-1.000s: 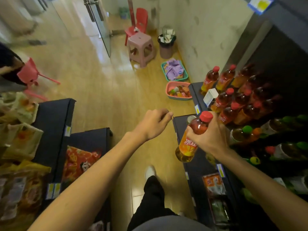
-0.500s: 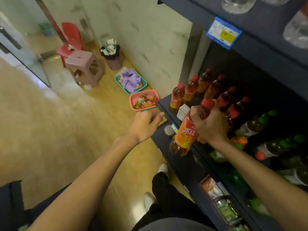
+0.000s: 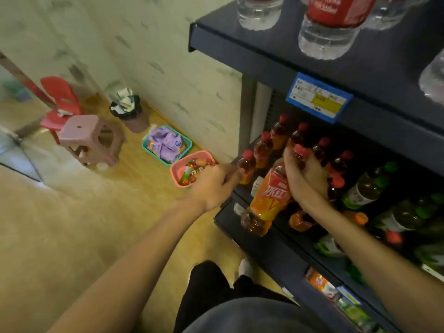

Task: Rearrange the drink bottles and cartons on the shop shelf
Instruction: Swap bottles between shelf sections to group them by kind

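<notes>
My right hand (image 3: 306,180) grips the neck of a red-capped tea bottle (image 3: 266,203) with an orange label. It hangs tilted in front of the dark shelf (image 3: 254,234), with its base over the shelf's front edge. Behind it stand rows of similar red-capped tea bottles (image 3: 263,150), and green-capped bottles (image 3: 367,186) fill the shelf further right. My left hand (image 3: 213,187) is empty, fingers loosely curled, and its fingertips are close to the front-left tea bottle (image 3: 246,167); whether they touch is blurred. Clear water bottles (image 3: 329,27) stand on the upper shelf.
A blue price tag (image 3: 319,97) hangs on the upper shelf edge. On the floor by the wall are a pink basket (image 3: 176,174), a teal basket (image 3: 168,143), a waste bin (image 3: 127,111), a pink stool (image 3: 91,138) and a red chair (image 3: 60,99). Packets (image 3: 322,284) fill the lower shelf.
The view has swung up and right onto the shelves. My right hand has carried the tea bottle closer to the red-capped rows. My left hand has reached toward the front-left bottle.
</notes>
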### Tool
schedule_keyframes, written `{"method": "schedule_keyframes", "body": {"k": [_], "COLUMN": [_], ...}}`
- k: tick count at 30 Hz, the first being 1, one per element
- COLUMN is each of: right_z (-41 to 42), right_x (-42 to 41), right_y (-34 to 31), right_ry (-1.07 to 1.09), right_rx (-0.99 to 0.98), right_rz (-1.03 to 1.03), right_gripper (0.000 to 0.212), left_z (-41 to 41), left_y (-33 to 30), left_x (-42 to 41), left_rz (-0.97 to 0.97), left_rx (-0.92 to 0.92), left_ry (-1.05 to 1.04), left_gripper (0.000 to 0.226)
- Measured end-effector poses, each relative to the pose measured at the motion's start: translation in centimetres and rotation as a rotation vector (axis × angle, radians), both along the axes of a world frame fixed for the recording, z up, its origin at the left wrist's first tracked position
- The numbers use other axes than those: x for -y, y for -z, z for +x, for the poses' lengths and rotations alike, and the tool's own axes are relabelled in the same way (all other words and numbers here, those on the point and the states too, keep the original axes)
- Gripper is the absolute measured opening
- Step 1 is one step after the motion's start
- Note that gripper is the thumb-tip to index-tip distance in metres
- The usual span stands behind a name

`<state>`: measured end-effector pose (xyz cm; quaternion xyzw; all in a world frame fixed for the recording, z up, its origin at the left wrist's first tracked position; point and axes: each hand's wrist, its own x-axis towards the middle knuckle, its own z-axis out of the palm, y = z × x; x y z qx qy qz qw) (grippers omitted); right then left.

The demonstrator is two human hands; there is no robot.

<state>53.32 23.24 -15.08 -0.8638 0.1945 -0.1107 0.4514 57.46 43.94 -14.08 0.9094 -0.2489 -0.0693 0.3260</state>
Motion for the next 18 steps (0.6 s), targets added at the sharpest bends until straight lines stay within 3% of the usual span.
{"method": "schedule_keyframes", "body": {"k": [6,14,18], "right_z": [-1.5,-4.0,-5.8], "right_x": [-1.2,-4.5,-6.9], "right_y": [-1.0,-1.3,-0.9], "right_ry": [0.162,0.401,0.549], "right_rx": [0.023,0.034,0.058], "right_rz": [-0.065,-0.085,-0.060], "right_gripper": [0.045,0.029,0.033], "left_z": [3.5,5.6,6.5], "left_y": [-0.5,-0.7,0.0], "left_x": [0.3,-1.0,-2.0], "left_rz": [0.029,0.048,0.064], "left_rx": [-0.032,-0.134,-0.219], "left_ry": [0.195,0.403,0.480], "left_gripper": [0.027,0.031,0.029]}}
